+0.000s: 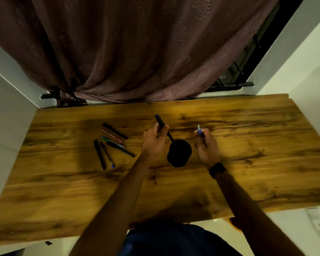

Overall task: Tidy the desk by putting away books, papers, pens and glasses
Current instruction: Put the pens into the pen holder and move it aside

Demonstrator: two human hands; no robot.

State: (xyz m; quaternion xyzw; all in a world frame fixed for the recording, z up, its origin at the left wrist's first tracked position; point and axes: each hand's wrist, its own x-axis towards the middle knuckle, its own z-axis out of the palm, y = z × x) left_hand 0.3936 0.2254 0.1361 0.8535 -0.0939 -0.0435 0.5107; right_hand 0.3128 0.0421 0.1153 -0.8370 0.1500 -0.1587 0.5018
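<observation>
A black pen holder cup (179,153) stands near the middle of the wooden desk (248,145). My left hand (153,139) grips a dark pen (160,121) whose lower end points down at the cup's rim. My right hand (207,146), just right of the cup, holds a blue pen (199,130) upright. Several loose pens (113,143) lie scattered on the desk to the left of my left hand, black, pink, green and blue-tipped ones among them.
A brown curtain (137,52) hangs behind the desk's far edge. White walls close in on both sides. A window grille (236,74) shows at the right of the curtain. A black watch (217,169) is on my right wrist.
</observation>
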